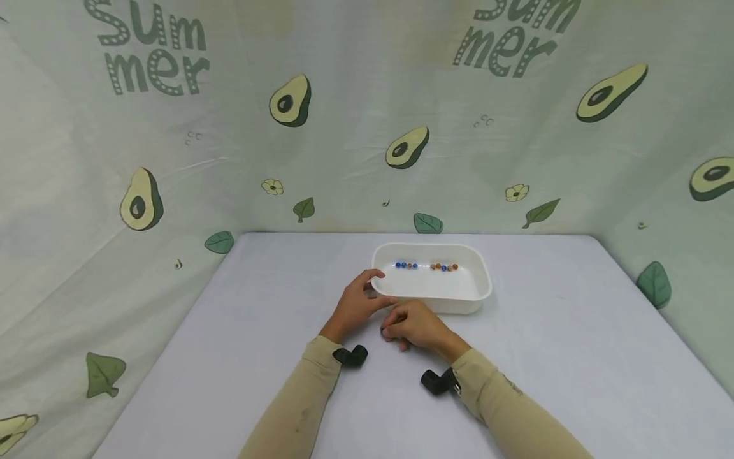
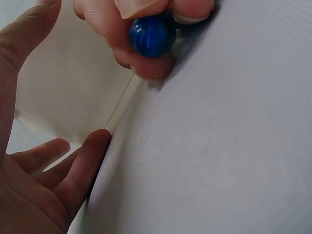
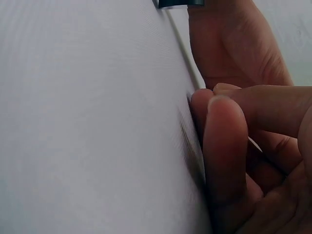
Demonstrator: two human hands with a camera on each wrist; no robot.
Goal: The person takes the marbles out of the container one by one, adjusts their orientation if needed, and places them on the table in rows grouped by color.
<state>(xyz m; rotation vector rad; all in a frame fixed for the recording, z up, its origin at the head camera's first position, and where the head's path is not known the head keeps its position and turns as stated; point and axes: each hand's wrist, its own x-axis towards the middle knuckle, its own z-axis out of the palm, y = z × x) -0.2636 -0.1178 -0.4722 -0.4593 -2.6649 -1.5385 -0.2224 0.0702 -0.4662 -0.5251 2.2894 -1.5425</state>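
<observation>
Pinched in the fingertips of my right hand [image 1: 417, 325] is a shiny blue marble [image 2: 152, 37], seen clearly in the left wrist view. That hand is low over the table, just in front of a white plastic tray [image 1: 459, 306]. My left hand [image 1: 352, 308] spreads its thumb and fingers about the tray's front left corner, fingertips at its side. Inside the tray lie two short rows: a left row of mostly blue marbles [image 1: 404, 264] and a right row of mostly orange marbles [image 1: 438, 266]. In the right wrist view the right fingers [image 3: 225, 141] hide the marble.
A white cloth covers the table [image 1: 573, 331]. Behind it hangs a pale curtain [image 1: 344, 83] printed with avocados and leaves. Each wrist carries a small black camera, one on the left wrist [image 1: 351, 356] and one on the right wrist [image 1: 438, 382].
</observation>
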